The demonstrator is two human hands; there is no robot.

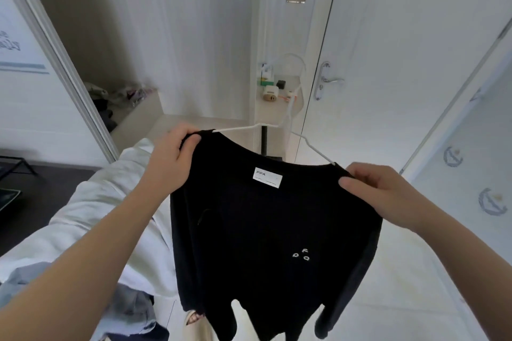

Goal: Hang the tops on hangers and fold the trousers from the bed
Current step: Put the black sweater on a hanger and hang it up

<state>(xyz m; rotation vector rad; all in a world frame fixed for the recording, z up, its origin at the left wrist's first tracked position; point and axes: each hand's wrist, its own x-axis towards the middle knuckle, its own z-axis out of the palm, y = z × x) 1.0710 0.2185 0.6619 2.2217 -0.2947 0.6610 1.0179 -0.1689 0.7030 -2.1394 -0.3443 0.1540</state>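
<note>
Black top (266, 230) held up in air over floor, white hanger (288, 119) threaded through neck. Left hand (171, 158) pinches left shoulder seam, right hand (374, 191) pinches right shoulder. Advice: tug both shoulders evenly over hanger ends, keep collar centred under hook.
</note>
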